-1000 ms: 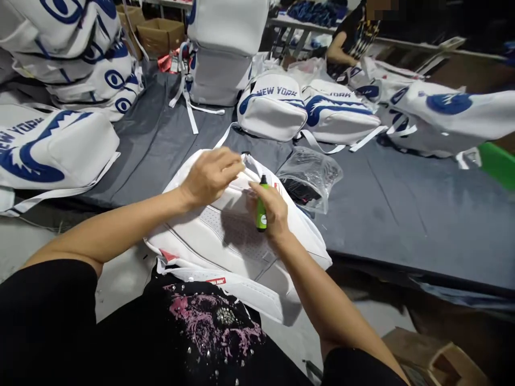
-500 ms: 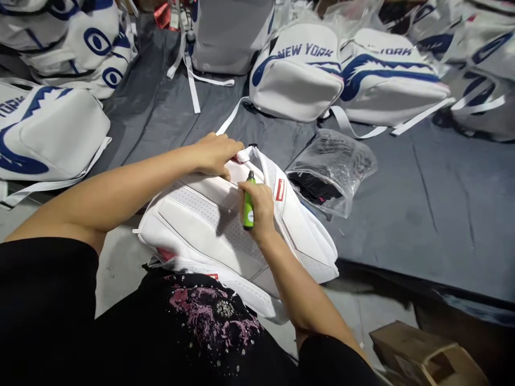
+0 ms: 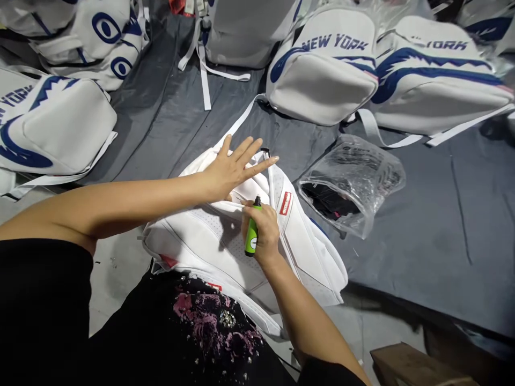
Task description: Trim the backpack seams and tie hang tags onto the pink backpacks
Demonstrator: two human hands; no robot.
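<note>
White backpack (image 3: 311, 254) at near edge of tabletop (image 3: 426, 225), partly overhanging, close against black shirt. Left hand (image 3: 229, 174) on upper part, fingers spread apart. Right hand (image 3: 266, 233) low over middle, fingers clamped around green pen (image 3: 251, 236), tip end up; capped or not, cannot tell.

Possible trouble: stray mark on white fabric, from pen tip brushing a fold if uncapped. Possible slip floorward, from overhang plus light hold. Possible snag at white strap (image 3: 241, 119), from its run toward neighbouring backpack (image 3: 322, 91).

Containers: clear plastic bag (image 3: 380, 171) just beside, mouth toward white backpack, dark cloth (image 3: 328, 201) inside with small pink patch. Cardboard box (image 3: 410, 362) below, lower right; contents too dark to tell. Insides of backpacks hidden.
</note>
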